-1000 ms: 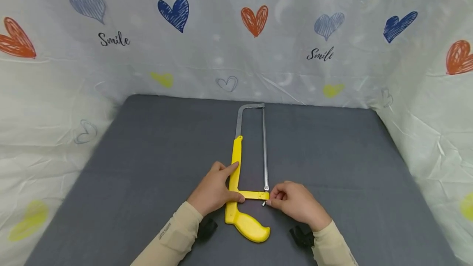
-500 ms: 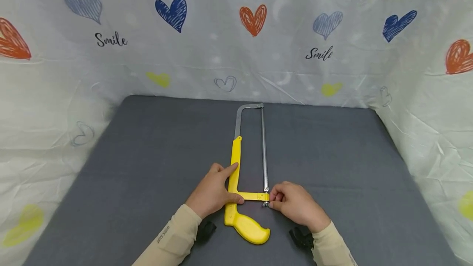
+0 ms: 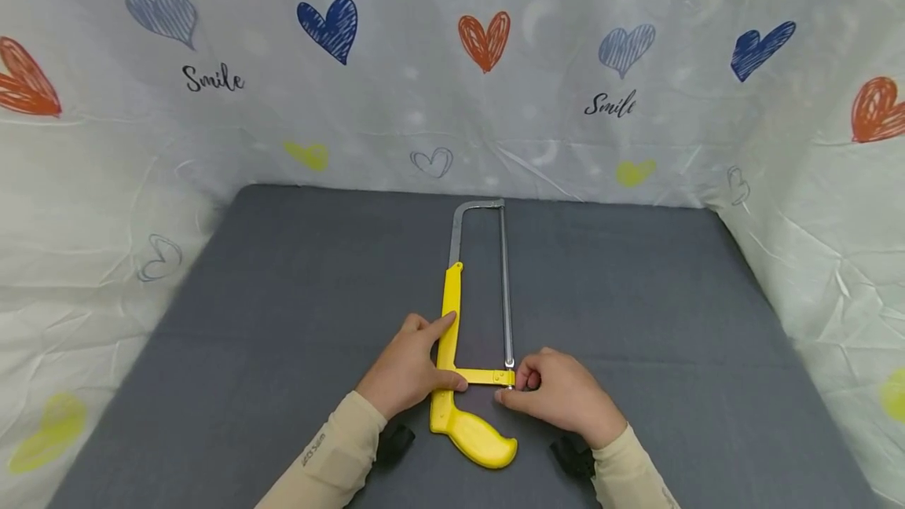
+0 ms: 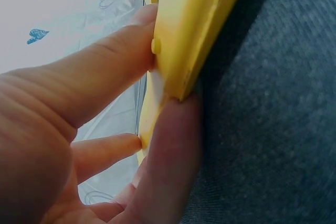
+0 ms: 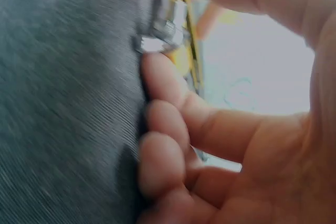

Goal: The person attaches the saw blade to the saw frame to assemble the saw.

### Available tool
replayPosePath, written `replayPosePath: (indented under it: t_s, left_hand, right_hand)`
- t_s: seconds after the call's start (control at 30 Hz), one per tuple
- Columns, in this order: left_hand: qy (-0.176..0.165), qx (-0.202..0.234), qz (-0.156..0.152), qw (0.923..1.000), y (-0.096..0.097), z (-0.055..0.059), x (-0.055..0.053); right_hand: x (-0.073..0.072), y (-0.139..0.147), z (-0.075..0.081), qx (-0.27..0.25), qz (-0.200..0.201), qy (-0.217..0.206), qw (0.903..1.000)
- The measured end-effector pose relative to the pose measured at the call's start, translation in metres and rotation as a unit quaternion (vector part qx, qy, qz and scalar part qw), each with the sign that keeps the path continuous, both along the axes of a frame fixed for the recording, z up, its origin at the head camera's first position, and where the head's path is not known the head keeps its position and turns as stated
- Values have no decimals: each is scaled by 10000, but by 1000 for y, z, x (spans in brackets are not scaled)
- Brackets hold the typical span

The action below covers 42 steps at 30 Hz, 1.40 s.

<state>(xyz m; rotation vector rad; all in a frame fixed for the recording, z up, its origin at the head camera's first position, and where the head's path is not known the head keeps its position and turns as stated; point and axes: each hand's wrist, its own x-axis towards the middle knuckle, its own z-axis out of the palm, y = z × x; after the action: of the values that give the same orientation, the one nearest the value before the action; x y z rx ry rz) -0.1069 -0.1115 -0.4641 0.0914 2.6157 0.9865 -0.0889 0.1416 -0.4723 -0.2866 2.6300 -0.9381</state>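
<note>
A hacksaw (image 3: 452, 289) with a yellow handle and a silver front frame lies flat, its handle toward me. My left hand (image 3: 404, 368) holds the yellow frame above the handle, thumb at the short crossbar; the left wrist view shows the yellow frame (image 4: 184, 30) between thumb and fingers. At the crossbar's right end, my right hand (image 3: 569, 395) has its curled fingers at a metal wing nut (image 5: 167, 34). In the right wrist view a fingertip touches the nut while the thumb stands above it. The thumb mostly hides the nut in the head view. The blade (image 3: 506, 289) runs straight up to the far end.
A dark grey cloth (image 3: 318, 273) covers the table. White curtain (image 3: 396, 100) printed with hearts and "Smile" hangs behind and at both sides. The saw's tip lies close to the table's far edge.
My right thumb has shifted left across the wing nut, whose wings have turned between the earlier frames. The left hand and the hacksaw stay in place.
</note>
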Motion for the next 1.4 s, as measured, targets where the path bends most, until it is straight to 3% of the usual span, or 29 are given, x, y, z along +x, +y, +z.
replayPosePath:
  t_s: [0.23,0.6,1.03,1.4]
  left_hand:
    - [83,-59,-10,9999,-1,3,-2]
    - [58,-66,3,10000,1,5,-4]
    - [-177,-19,63,9998,2,-1,1]
    - [-138,-68,51,9999,-1,1,-2]
  right_hand:
    - [-2,-9,0,215,-324,125,9992]
    - [-3,-9,3,172,-433,-35,9989]
    - [4,2,-1,-101,-30,-20,9999]
    - [1,5,3,-503,180,-9,9986]
